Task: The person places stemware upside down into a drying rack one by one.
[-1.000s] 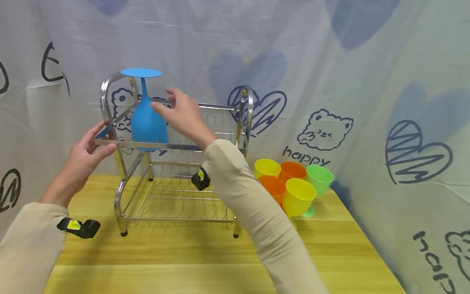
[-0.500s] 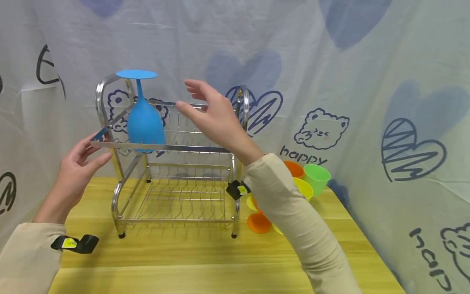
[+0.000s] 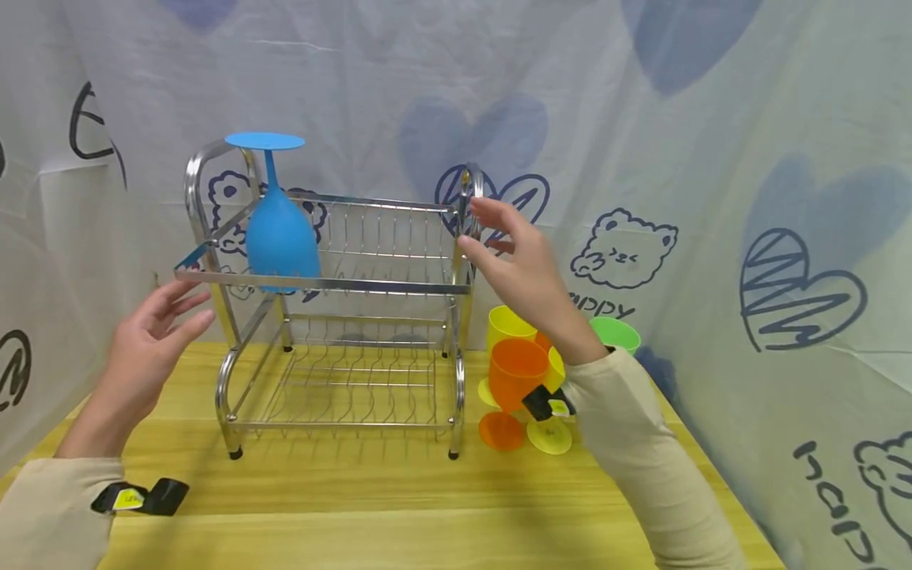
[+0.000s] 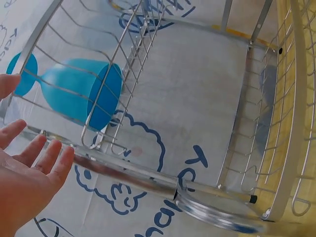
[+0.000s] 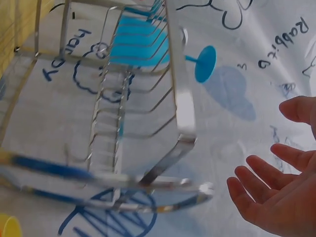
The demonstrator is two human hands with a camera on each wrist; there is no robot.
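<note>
A blue plastic goblet (image 3: pixel 283 237) stands upside down on the upper tier at the left end of a two-tier metal dish rack (image 3: pixel 342 284), its round foot on top. My left hand (image 3: pixel 146 336) is beside the rack's upper left front corner, fingers loosely spread and holding nothing; whether a fingertip touches the rail I cannot tell. At the rack's right post, my right hand (image 3: pixel 523 265) hovers with relaxed, parted fingers and nothing in them. In the right wrist view, that hand (image 5: pixel 281 192) is apart from the rack.
Several goblets stand on the wooden table (image 3: pixel 321 507) right of the rack: an orange goblet (image 3: pixel 518 368), a yellow goblet (image 3: pixel 509 323) and a green goblet (image 3: pixel 616 336) among them. My right forearm partly hides them. A printed white curtain (image 3: pixel 606 119) hangs behind.
My right hand has moved away from the blue goblet, rightward across the rack to its right post. My left hand has eased slightly down from the rack's corner. The blue goblet stays put.
</note>
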